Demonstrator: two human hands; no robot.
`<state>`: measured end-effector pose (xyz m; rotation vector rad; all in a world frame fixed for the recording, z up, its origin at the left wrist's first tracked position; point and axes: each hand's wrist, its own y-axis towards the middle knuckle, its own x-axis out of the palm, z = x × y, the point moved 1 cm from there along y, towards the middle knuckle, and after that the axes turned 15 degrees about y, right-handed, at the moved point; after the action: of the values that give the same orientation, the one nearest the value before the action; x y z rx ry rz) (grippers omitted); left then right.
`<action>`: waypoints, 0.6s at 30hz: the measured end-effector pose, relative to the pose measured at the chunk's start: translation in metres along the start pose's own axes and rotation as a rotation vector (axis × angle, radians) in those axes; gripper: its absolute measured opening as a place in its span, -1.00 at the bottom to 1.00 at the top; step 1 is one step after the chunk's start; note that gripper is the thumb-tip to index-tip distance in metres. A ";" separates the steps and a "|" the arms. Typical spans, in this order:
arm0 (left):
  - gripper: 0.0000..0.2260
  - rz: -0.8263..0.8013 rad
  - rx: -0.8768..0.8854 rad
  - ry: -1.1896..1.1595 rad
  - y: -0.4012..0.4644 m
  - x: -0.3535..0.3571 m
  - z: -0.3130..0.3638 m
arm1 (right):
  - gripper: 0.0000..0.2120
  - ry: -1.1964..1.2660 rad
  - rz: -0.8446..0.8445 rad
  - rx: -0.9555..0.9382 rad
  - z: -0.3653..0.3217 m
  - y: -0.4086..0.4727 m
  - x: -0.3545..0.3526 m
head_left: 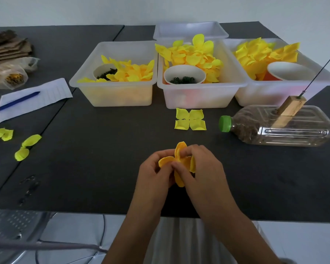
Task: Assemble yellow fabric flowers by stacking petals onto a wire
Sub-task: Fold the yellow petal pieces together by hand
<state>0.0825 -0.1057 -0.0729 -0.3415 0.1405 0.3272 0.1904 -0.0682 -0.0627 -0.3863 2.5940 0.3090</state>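
Item: orange-yellow petal piece point(180, 162), near table front edge point(103, 210).
Hands: my left hand point(154, 171) and right hand point(200, 168) both pinch it.
Handling: I judge it light, floppy; take it at its centre.

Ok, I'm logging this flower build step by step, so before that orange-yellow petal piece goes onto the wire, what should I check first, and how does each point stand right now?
1. Petal piece held: ok, the left hand and right hand both pinch it.
2. Centre hole found: cannot tell, fingers cover the middle.
3. Wire free: ok, it is bare, with no petals on it.
4. Wire stand steady: ok, the wooden block rests on the lying bottle.
5. Next layer ready: ok, a four-petal piece lies flat in front of the middle bin.
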 end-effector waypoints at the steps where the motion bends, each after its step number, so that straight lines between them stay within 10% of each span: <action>1: -0.81 -0.033 -0.033 -0.087 0.001 0.001 0.001 | -0.79 -0.017 0.012 -0.005 0.003 0.001 0.002; 13: -0.80 -0.119 -0.329 -0.385 0.021 0.011 0.007 | -0.79 -0.007 0.076 -0.089 0.019 0.011 0.005; 18: -0.72 -0.154 -0.052 0.395 0.034 -0.009 0.018 | -0.71 -0.222 -0.016 -0.378 0.016 0.005 0.005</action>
<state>0.0644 -0.0722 -0.0651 -0.4632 0.4918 0.1076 0.1920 -0.0594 -0.0781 -0.4728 2.3097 0.7946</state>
